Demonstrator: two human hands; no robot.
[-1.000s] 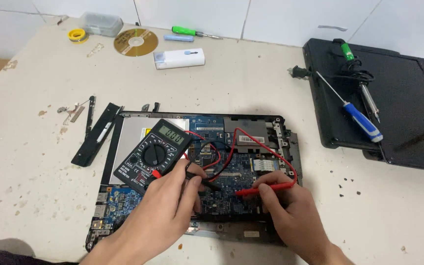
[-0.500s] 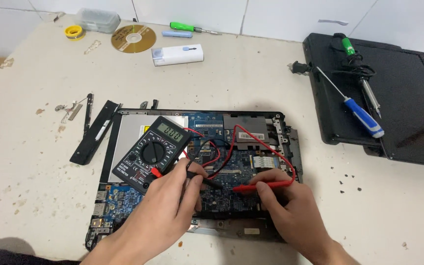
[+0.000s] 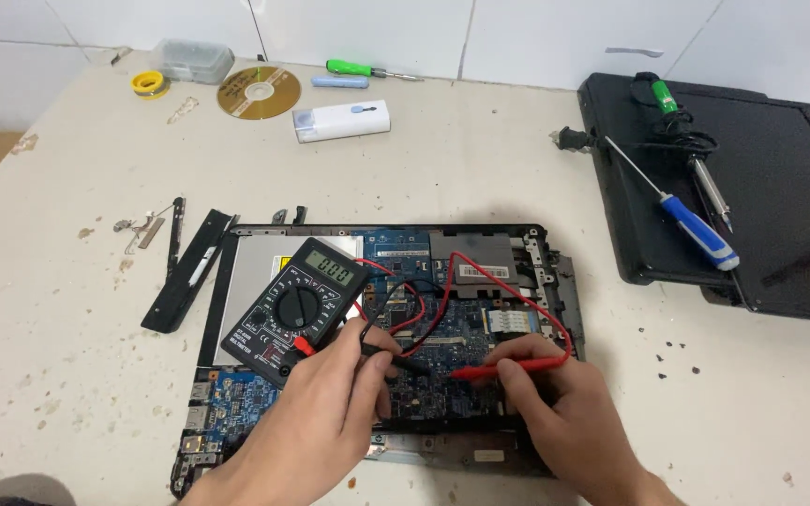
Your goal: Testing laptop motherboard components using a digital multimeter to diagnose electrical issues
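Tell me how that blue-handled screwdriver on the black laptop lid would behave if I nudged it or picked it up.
The blue-handled screwdriver has a rounded handle, so a nudge would probably roll it across the smooth black laptop lid. Its thin metal shaft looks stiff. It would likely feel handle-heavy, tipping that way if gripped mid-shaft.

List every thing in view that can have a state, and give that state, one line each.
Laptop base: opened, blue circuit board exposed.
Multimeter: lying on the laptop, display lit, leads plugged in.
Black probe: held in left hand, tip on the board.
Red probe: held in right hand, tip on the board.
Soldering iron: lying on the black panel, unplugged.
Blue screwdriver: lying unused.
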